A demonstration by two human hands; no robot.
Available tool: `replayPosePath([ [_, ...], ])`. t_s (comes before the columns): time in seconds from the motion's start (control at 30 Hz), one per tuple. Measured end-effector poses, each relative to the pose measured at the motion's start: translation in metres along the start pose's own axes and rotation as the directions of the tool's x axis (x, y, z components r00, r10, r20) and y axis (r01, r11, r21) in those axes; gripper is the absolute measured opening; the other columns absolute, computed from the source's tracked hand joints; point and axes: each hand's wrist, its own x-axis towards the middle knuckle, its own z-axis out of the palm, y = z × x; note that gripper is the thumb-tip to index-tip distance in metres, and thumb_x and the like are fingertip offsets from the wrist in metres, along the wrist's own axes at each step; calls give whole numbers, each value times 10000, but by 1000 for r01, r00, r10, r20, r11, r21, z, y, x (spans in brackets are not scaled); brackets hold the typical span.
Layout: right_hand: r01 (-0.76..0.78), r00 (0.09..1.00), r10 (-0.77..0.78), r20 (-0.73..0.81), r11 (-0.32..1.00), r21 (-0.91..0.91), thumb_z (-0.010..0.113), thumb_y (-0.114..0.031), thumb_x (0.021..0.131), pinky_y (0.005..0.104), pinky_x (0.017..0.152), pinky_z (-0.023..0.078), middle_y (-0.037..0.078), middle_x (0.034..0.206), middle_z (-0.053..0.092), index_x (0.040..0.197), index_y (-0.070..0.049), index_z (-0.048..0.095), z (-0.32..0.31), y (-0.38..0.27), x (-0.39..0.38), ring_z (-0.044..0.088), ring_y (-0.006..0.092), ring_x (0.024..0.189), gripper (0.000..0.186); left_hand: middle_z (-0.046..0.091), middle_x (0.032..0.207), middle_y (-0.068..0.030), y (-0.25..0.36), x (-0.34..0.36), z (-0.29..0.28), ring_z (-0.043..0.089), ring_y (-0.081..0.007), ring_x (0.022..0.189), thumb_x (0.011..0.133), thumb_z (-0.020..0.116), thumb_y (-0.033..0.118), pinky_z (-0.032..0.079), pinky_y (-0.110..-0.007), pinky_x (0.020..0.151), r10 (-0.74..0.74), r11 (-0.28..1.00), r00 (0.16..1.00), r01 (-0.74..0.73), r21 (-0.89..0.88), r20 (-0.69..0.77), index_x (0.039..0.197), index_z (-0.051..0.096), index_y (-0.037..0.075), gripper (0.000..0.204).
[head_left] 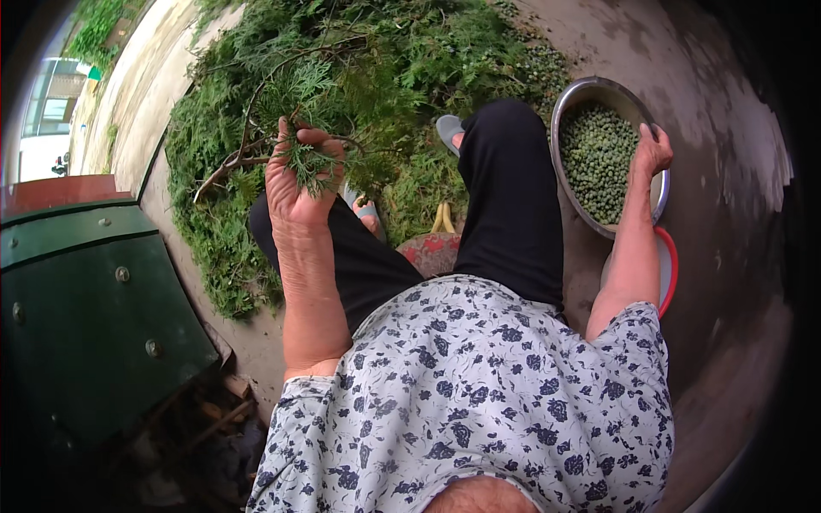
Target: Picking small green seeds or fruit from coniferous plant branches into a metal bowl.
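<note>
Raised over my left knee, my left hand point(306, 171) is closed around a leafy green conifer sprig point(310, 85). Its flat, scaly fronds stick up past the fingertips and hang over the palm. On the right, my right hand point(653, 152) is at the right rim of an oval metal basin point(590, 85). Small round green cones point(595, 154) fill much of the basin. The fingers of that hand bend at the rim and are partly hidden, so any grip there is unclear.
A wide heap of cut conifer branches point(410, 60) covers the ground ahead, with a bare woody stem point(224, 171) at its left. Loose cones point(543, 64) lie beside it. A red-rimmed container point(668, 274) sits below the basin. Dark green riveted panels point(94, 291) stand left.
</note>
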Motion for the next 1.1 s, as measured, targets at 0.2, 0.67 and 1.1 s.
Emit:
replayPosePath([
  [0.2,258,920,-248,304,966,7,671,-240,721,308,743,471,124,898,657,1012,-60,632,7,-82,-33,630,227,803,344,564,673,-71,-10,-4,11,517,-176,627,871,551,215,420,-321,590,57,995,997,-53,83,-54,755,532,69,187],
  [0.67,-80,-123,-467,876,884,460,778,-236,612,287,774,455,117,978,617,1114,38,518,82,-218,-253,572,158,874,628,549,680,-64,-16,-7,25,529,-167,624,866,557,186,402,-308,576,66,996,996,-62,62,-67,813,550,71,127],
  [1.1,-184,-213,-364,907,926,329,709,-216,716,278,555,398,14,607,553,726,19,623,67,-222,-257,452,82,587,251,509,673,15,-13,22,20,399,-65,457,781,679,138,324,-196,381,382,465,922,-138,875,-57,876,519,56,204],
])
